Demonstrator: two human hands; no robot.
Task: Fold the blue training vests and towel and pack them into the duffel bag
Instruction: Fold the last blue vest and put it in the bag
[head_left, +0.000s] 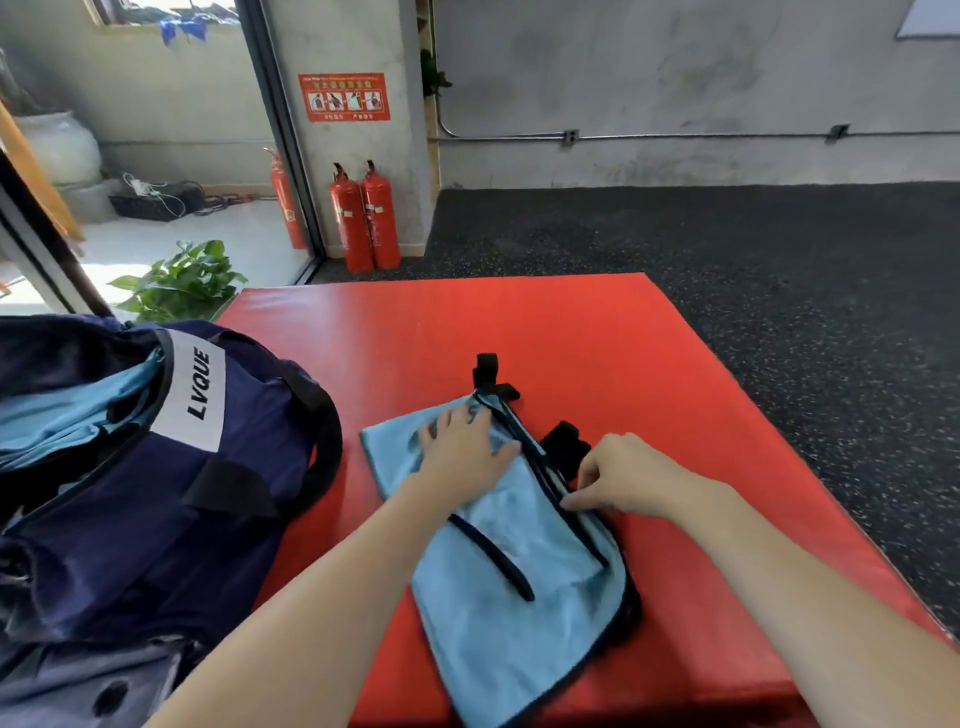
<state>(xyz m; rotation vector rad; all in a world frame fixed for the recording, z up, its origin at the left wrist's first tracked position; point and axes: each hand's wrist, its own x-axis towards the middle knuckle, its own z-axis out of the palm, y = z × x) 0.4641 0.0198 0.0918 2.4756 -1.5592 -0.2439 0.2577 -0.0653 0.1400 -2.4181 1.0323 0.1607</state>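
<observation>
A light-blue training vest (514, 582) with dark trim lies half folded on the red mat (597, 332), stretching from centre toward 6 o'clock. The left hand (465, 444) presses flat and open on its upper part; the right hand (623, 475) pinches the trimmed edge at 3 o'clock in a closed grip. At 9 o'clock the navy duffel bag (156, 493) stands open with light-blue fabric already inside (packing seems partly done). This vest is not yet packed; no towel is identifiable.

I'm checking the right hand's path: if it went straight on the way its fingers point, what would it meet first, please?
Probably the left hand, flat on the blue vest; the right hand points left along it.
</observation>
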